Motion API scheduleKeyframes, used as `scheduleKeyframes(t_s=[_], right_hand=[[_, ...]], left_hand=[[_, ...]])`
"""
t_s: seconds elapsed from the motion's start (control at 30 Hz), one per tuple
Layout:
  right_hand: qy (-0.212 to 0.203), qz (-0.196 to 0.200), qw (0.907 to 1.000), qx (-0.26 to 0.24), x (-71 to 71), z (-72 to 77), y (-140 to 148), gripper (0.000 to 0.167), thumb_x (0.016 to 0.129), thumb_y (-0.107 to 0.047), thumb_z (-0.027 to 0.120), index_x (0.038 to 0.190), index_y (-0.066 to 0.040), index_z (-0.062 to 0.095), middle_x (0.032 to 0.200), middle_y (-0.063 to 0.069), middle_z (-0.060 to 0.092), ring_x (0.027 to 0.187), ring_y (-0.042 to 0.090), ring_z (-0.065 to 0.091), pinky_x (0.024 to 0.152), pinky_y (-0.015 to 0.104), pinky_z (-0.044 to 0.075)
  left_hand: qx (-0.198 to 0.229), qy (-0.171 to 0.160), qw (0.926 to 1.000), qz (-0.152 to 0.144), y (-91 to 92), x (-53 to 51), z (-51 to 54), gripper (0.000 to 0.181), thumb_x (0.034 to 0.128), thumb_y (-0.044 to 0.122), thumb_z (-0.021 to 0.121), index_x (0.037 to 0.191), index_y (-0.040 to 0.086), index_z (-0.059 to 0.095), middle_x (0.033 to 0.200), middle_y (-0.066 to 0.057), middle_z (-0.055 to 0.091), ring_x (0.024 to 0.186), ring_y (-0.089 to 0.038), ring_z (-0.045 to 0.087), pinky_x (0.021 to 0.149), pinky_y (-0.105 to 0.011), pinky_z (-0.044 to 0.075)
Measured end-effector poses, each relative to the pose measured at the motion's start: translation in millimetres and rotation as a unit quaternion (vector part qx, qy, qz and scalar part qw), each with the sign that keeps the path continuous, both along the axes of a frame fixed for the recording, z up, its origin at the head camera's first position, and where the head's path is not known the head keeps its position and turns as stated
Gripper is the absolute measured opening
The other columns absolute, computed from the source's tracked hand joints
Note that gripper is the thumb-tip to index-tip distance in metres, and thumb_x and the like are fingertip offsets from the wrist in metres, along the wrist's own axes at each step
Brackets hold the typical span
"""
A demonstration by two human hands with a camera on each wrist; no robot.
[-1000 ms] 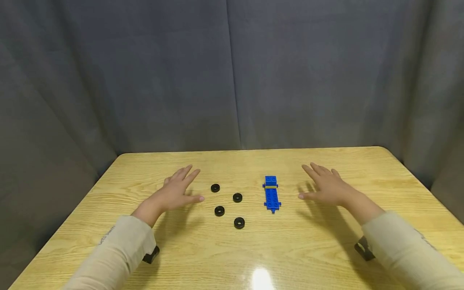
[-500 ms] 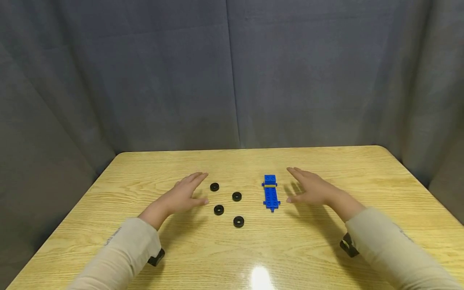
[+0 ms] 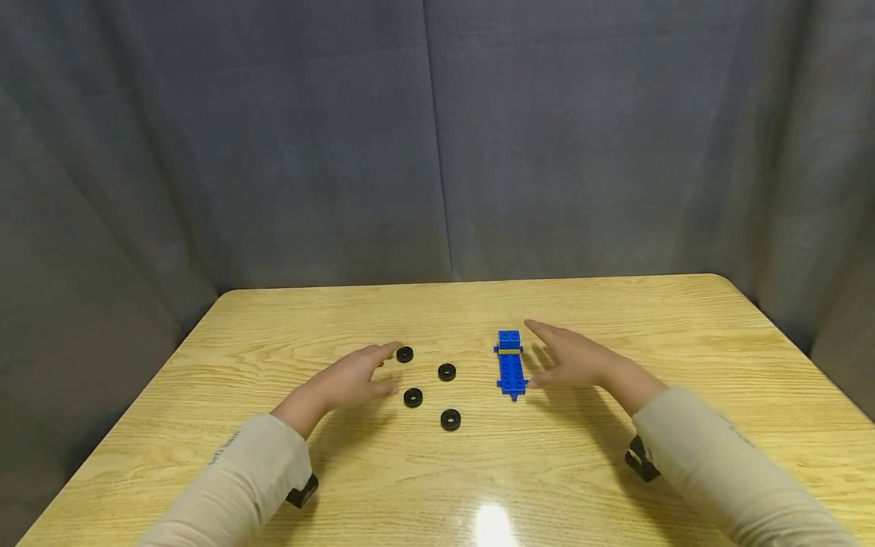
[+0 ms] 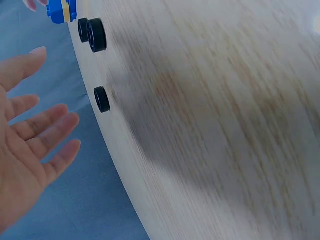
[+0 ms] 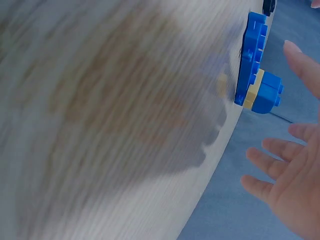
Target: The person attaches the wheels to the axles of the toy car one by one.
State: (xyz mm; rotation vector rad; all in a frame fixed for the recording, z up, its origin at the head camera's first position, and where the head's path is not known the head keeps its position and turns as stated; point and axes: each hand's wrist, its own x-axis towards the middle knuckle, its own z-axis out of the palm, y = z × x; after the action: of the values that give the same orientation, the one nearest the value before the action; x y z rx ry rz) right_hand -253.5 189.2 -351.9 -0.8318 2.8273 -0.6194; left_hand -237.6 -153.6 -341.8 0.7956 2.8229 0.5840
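On the wooden table lies a blue block base (image 3: 511, 372) with a raised blue block and a thin yellow layer at its far end. My right hand (image 3: 579, 360) hovers just right of it, thumb and fingers spread, holding nothing. Several black wheels lie left of the base, among them a far one (image 3: 405, 354) and a near one (image 3: 450, 419). My left hand (image 3: 350, 380) is held left of the wheels, its fingers extended beside the far wheel. The left wrist view shows the left palm (image 4: 25, 145) empty; in the right wrist view the right palm (image 5: 295, 175) is empty too.
Grey cloth (image 3: 307, 152) hangs behind the table (image 3: 383, 486) and at both sides. A black wrist device (image 3: 641, 459) shows below the right sleeve, another (image 3: 302, 491) below the left one.
Both hands have moved inward, the left one toward the wheels and the right one toward the blue base. The wheels and the base have stayed in place on the table.
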Motion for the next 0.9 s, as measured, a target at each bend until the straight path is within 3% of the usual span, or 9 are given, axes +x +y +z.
scheduleKeyframes(t_s=[0.5, 0.9], right_hand=[[-0.018, 0.012, 0.9998, 0.003, -1.7, -2.6, -11, 0.095, 0.071, -0.034, 0.07, 0.138, -0.003, 0.011, 0.138, 0.018, 0.019, 0.122, 0.035, 0.024, 0.095, 0.048, 0.025], [-0.02, 0.012, 0.9996, 0.018, -3.9, -2.8, -17, 0.097, 0.069, -0.038, 0.07, 0.138, -0.006, 0.011, 0.139, 0.017, 0.019, 0.122, 0.035, 0.024, 0.094, 0.049, 0.026]], left_hand=[[-0.013, -0.002, 0.9983, -0.056, 3.7, 2.0, -7.4, 0.044, 0.0804, 0.018, 0.062, 0.119, 0.001, 0.048, 0.116, -0.011, 0.05, 0.101, -0.026, 0.049, 0.083, -0.036, 0.04], [-0.021, -0.011, 0.9975, -0.067, 7.2, 5.4, -8.7, 0.042, 0.0794, 0.017, 0.063, 0.116, 0.002, 0.051, 0.115, -0.009, 0.051, 0.1, -0.024, 0.05, 0.083, -0.033, 0.04]])
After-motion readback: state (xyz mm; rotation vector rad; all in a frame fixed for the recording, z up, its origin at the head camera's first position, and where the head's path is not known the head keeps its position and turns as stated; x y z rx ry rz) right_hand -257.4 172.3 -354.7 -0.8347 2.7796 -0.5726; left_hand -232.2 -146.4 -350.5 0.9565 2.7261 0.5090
